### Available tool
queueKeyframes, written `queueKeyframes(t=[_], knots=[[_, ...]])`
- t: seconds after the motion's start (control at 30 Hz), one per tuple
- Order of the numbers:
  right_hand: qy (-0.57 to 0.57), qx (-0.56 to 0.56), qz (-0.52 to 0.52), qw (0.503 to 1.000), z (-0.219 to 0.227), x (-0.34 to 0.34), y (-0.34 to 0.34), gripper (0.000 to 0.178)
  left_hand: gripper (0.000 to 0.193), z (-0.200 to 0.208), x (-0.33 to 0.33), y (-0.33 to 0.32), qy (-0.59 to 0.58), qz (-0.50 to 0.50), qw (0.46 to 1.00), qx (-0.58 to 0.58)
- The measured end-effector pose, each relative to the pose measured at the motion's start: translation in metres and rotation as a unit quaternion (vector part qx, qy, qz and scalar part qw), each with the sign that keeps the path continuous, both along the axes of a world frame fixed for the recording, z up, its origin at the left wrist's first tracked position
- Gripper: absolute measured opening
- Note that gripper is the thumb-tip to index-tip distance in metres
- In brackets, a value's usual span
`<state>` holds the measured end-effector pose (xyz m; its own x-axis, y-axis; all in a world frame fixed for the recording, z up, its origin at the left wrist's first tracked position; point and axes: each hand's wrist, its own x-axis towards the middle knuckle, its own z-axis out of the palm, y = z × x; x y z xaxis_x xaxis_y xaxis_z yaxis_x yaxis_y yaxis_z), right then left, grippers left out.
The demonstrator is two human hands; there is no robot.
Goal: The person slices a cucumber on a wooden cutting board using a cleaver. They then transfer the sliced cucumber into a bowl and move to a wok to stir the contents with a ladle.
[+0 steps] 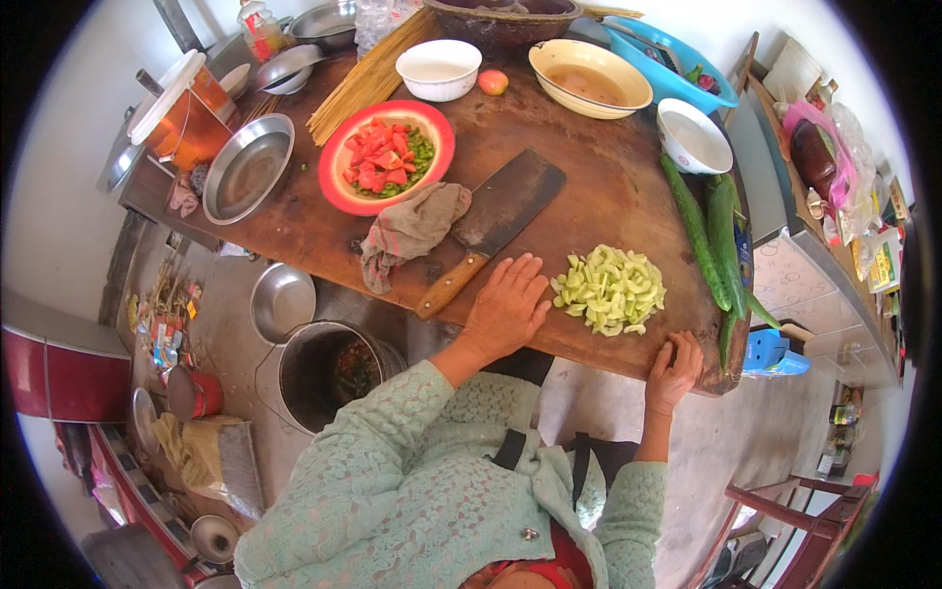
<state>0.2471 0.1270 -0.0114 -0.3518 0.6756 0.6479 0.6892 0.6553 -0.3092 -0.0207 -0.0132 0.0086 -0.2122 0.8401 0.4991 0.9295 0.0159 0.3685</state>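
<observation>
My left hand (pixel 505 306) lies flat on the wooden table, fingers stretched out, between a cleaver (pixel 512 201) and a heap of chopped pale green vegetable (pixel 610 290). The cleaver's wooden handle is just left of the hand, which is not wrapped round it. On the table's front edge rests my right hand (pixel 675 368), empty, its fingers loosely bent and apart. Beyond it two cucumbers (pixel 694 231) lie along the right side. A crumpled cloth (pixel 412 234) touches the blade's left side. Behind that stands a red-rimmed plate (pixel 330 188) with cut tomato and chopped green pieces.
Across the back are a white bowl (pixel 439 71), a cream basin (pixel 589 80) with liquid, a blue basin (pixel 677 69) and a small white bowl (pixel 695 135). A metal basin (pixel 249 169) sits at the left edge. A bucket (pixel 324 378) stands on the floor.
</observation>
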Motion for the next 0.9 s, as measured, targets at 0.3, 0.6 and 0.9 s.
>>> queueKeyframes(t=[0.3, 0.6, 0.9], knots=[[0.023, 0.009, 0.0, 1.0, -0.006, 0.005, 0.006, 0.013, 0.023, -0.002, 0.004, 0.006, -0.032, 0.001, 0.999, 0.028], [0.045, -0.025, -0.008, 0.999, 0.029, 0.009, 0.009, 0.025, 0.019, 0.003, 0.005, 0.006, -0.018, -0.009, 1.0, -0.018], [-0.072, 0.031, -0.129, 0.989, 0.083, -0.002, 0.085, 0.056, 0.021, 0.003, 0.003, 0.006, -0.01, -0.018, 1.0, -0.006]])
